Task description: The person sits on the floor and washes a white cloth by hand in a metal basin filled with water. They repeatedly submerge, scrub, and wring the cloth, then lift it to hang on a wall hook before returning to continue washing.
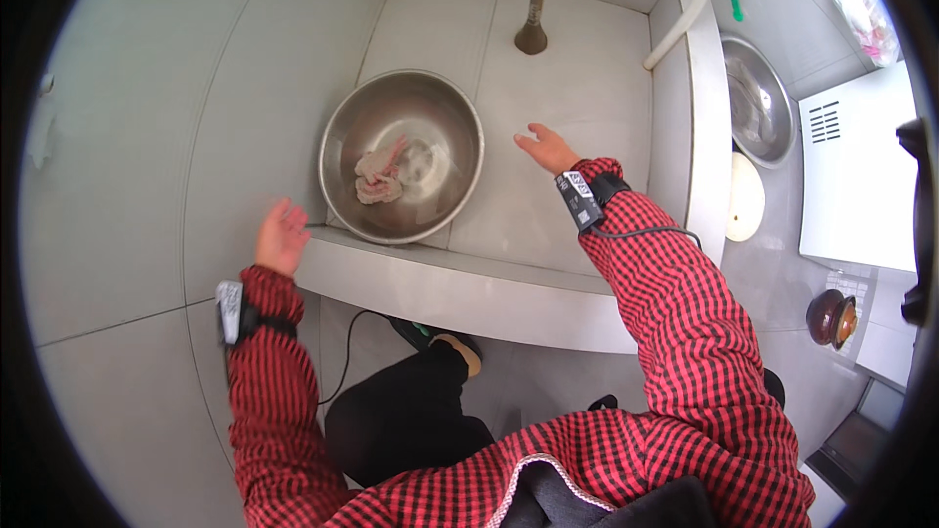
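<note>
A wide stainless steel basin [344, 196] rests in the left part of a white tiled sink [577, 98]. Inside it lies a piece of pinkish-grey raw meat [378, 174]. Just outside the basin's lower left, above the sink's front left corner, is my left hand [282, 235], slightly blurred, fingers extended and holding nothing. My right hand [548, 149] hovers over the sink floor to the right of the basin, apart from it, with thumb and fingers spread and nothing in them.
A metal pipe [536, 0] comes down at the back of the sink, and a white hose [685, 24] bends over its right wall. Beyond that wall are another metal bowl [780, 127], a pale round object [745, 198], a white box-like appliance [851, 176] and a brown pot [824, 317].
</note>
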Available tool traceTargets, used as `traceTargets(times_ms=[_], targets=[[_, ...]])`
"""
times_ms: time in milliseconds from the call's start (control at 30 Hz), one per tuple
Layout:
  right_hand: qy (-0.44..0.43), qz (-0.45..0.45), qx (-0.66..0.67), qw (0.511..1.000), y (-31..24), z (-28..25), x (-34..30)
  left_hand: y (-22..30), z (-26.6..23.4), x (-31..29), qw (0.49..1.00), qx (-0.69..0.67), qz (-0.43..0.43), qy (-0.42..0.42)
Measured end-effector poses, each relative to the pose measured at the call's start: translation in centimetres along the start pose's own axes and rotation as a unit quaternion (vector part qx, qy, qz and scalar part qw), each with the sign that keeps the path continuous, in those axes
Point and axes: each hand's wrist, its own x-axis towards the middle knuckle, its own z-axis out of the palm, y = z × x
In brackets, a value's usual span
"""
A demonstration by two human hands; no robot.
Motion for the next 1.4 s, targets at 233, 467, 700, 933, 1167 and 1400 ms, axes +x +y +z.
traceTargets(times_ms=[233, 467, 700, 933, 1167, 1400], targets=[[-0.067, -0.022, 0.050, 0.996, -3.1, 3.4, 0.1, -3.0, 0.9, 7.8, 0.993, 0.056, -0.091, 0.059], [0.008, -0.072, -0.019, 0.997, -3.8, 3.5, 0.0, -4.4, 0.6, 11.6, 0.914, 0.342, 0.179, -0.125], [0.046, -0.058, 0.000, 0.997, -3.0, 3.5, -0.7, -5.0, 2.1, 8.9, 0.765, 0.567, 0.302, 0.050], [0.083, -0.050, 0.060, 0.993, -1.2, 1.8, -1.5, -3.6, 4.2, 7.3, 0.796, 0.539, 0.276, -0.011], [0.025, 0.045, 0.059, 0.997, -2.1, 0.6, -2.1, -6.3, 4.7, 11.4, 0.971, 0.195, 0.020, -0.134], [0.008, 0.024, 0.057, 0.998, -3.6, -0.1, -1.9, -12.0, 2.5, 18.2, 0.976, -0.061, -0.093, -0.187]])
